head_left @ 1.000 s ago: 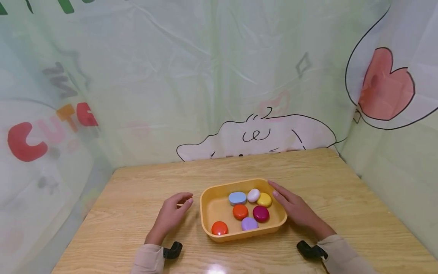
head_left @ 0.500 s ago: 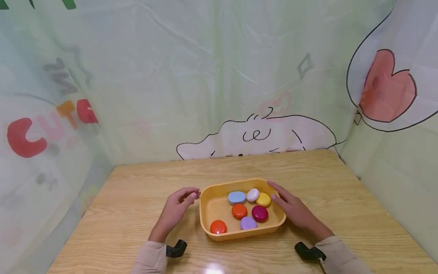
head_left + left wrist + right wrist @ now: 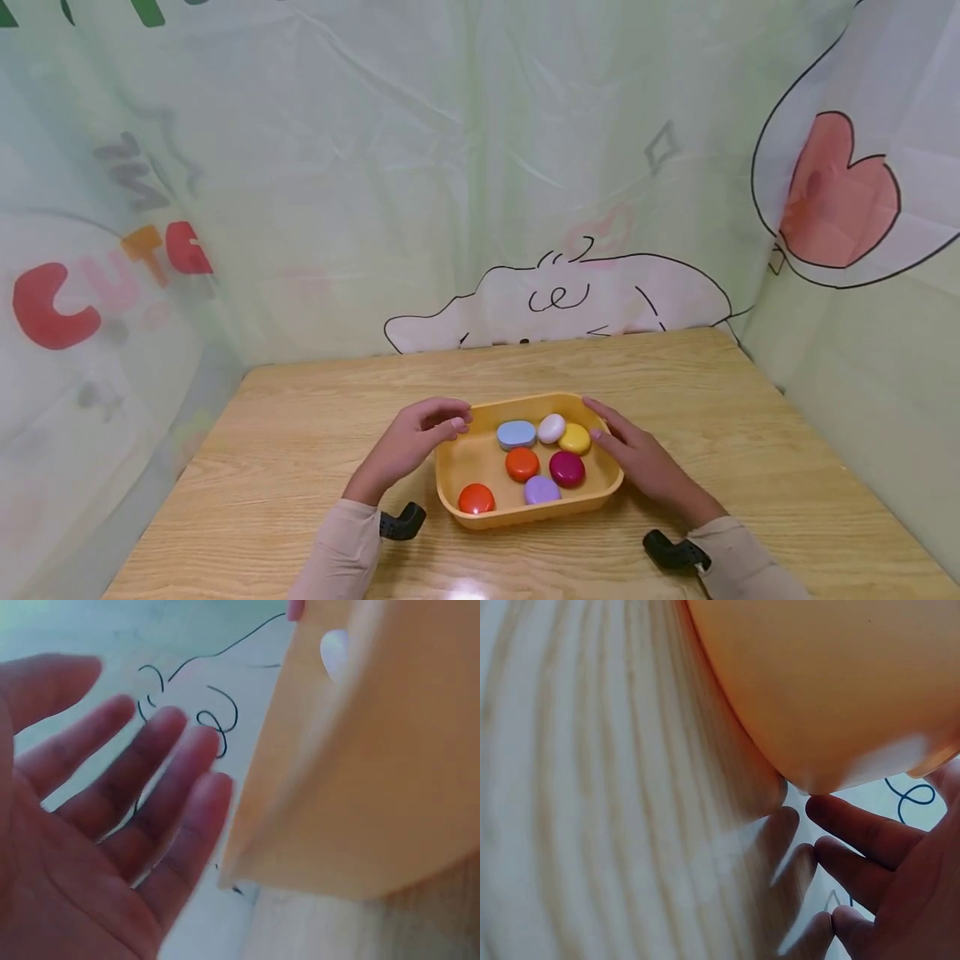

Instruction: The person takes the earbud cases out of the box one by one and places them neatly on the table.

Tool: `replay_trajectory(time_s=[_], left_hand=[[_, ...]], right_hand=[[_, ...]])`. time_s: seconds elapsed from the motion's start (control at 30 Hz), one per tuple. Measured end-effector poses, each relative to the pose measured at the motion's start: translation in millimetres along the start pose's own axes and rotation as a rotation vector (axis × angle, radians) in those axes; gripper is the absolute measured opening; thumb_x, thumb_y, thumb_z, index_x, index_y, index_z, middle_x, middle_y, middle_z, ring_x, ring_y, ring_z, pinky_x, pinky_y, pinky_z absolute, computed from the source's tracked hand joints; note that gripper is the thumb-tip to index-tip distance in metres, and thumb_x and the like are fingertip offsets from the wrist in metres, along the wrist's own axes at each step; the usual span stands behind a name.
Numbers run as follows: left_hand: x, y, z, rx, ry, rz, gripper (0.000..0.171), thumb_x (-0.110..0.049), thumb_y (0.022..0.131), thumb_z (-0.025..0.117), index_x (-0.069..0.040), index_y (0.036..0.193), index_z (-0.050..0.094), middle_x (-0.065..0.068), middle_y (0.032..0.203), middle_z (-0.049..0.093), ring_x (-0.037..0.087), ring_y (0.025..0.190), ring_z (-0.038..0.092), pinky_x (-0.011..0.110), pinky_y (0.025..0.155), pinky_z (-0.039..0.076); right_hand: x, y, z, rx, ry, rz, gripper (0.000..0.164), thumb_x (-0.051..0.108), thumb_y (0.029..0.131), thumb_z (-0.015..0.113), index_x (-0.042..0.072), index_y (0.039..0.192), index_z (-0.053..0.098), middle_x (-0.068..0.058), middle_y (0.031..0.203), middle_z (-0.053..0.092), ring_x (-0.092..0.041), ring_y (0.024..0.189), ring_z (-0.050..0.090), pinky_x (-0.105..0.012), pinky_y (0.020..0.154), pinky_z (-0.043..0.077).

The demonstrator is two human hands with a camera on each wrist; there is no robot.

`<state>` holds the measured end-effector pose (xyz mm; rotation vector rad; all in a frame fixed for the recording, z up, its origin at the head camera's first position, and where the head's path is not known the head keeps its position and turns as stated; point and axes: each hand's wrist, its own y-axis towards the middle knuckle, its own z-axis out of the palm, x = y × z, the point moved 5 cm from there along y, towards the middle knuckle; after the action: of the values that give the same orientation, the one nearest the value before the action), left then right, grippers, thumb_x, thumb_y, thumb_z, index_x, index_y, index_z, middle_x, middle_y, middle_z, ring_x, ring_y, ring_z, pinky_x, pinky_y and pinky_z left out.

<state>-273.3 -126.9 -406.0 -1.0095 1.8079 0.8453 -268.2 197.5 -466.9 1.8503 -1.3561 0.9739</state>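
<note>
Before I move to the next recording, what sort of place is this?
Probably a small tabletop recording booth: cartoon-printed sheets hang along the far side and both ends of a wood-grain table, and each wrist wears a black device.

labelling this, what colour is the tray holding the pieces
Yellow-orange: the tray shows best in the head view.

Your left grip is raised, its fingers loosely bent and parted, its thumb held away from them. Your right grip slants inward, fingers nearly straight and a little spread, thumb apart from the index finger. Both your forearms, sleeved in beige, angle toward each other.
</note>
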Motion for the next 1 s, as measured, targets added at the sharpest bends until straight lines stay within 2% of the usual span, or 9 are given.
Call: replay_trajectory(time_s=[0.2,0.3,0.47,0.53,0.6,0.77,0.87,1.0], left_hand=[[-13.7,17.0,7.5,0.149,0.064,-0.025,0.035,-0.033,0.101,0.062,-0.014,0.130,0.066,0.000,0.120,0.069,0.014,0.112,0.063,0.034,0.095,0.051],[-18.7,26.6,10.4,0.191,0.082,-0.025,0.037,-0.033,0.101,0.061,-0.012,0.132,0.065,-0.001,0.122,0.068,0.013,0.112,0.063,0.033,0.096,0.051],[-22.0,41.9,19.0,0.244,0.052,-0.043,0.039,-0.030,0.102,0.059,-0.005,0.132,0.063,0.004,0.123,0.067,0.020,0.109,0.064,0.033,0.092,0.053],[-22.0,46.5,24.3,0.275,0.045,-0.060,0.038,-0.030,0.102,0.060,-0.005,0.130,0.064,0.005,0.122,0.067,0.023,0.107,0.065,0.034,0.091,0.054],[-20.9,50.2,30.6,0.319,0.077,-0.074,0.037,-0.032,0.101,0.061,-0.006,0.128,0.066,0.002,0.119,0.067,0.024,0.106,0.065,0.034,0.090,0.054],[-14.4,58.2,44.9,0.435,0.120,-0.098,0.038,-0.033,0.099,0.062,-0.007,0.127,0.067,0.007,0.115,0.069,0.027,0.104,0.066,0.037,0.091,0.054],[-8.8,61.7,49.4,0.460,0.097,-0.112,0.037,-0.030,0.098,0.064,-0.007,0.127,0.068,0.010,0.118,0.069,0.028,0.103,0.067,0.038,0.092,0.053],[-4.3,65.3,54.7,0.460,0.109,-0.094,0.033,-0.024,0.094,0.067,-0.007,0.122,0.071,0.010,0.118,0.069,0.022,0.100,0.066,0.035,0.090,0.052]], right_hand=[[2.1,0.3,-1.9,-0.008,-0.011,-0.018,0.056,0.037,0.106,0.048,0.023,0.158,0.032,-0.016,0.161,0.030,-0.043,0.145,0.029,-0.056,0.107,0.036],[3.4,1.0,-2.0,-0.009,-0.018,-0.018,0.056,0.038,0.106,0.048,0.023,0.158,0.033,-0.016,0.160,0.030,-0.043,0.145,0.029,-0.056,0.107,0.035],[2.9,1.7,-0.2,-0.014,-0.005,-0.019,0.055,0.037,0.106,0.048,0.024,0.157,0.034,-0.015,0.160,0.031,-0.042,0.144,0.031,-0.056,0.107,0.036],[2.2,1.5,1.0,-0.013,0.003,-0.020,0.054,0.037,0.106,0.048,0.024,0.157,0.034,-0.016,0.160,0.032,-0.042,0.143,0.032,-0.056,0.107,0.037],[1.2,0.9,1.8,-0.011,0.009,-0.017,0.054,0.037,0.106,0.048,0.024,0.157,0.034,-0.016,0.159,0.032,-0.042,0.143,0.034,-0.055,0.106,0.038],[0.0,-0.9,1.1,-0.017,0.013,0.000,0.054,0.038,0.107,0.047,0.025,0.157,0.034,-0.017,0.159,0.032,-0.043,0.141,0.036,-0.055,0.105,0.039],[0.2,-1.5,0.7,-0.017,0.013,0.004,0.054,0.038,0.107,0.047,0.025,0.157,0.034,-0.017,0.159,0.032,-0.043,0.141,0.035,-0.056,0.106,0.039],[0.3,-2.4,0.3,-0.021,-0.007,0.000,0.053,0.037,0.107,0.047,0.024,0.157,0.035,-0.017,0.159,0.034,-0.043,0.141,0.036,-0.057,0.106,0.038]])
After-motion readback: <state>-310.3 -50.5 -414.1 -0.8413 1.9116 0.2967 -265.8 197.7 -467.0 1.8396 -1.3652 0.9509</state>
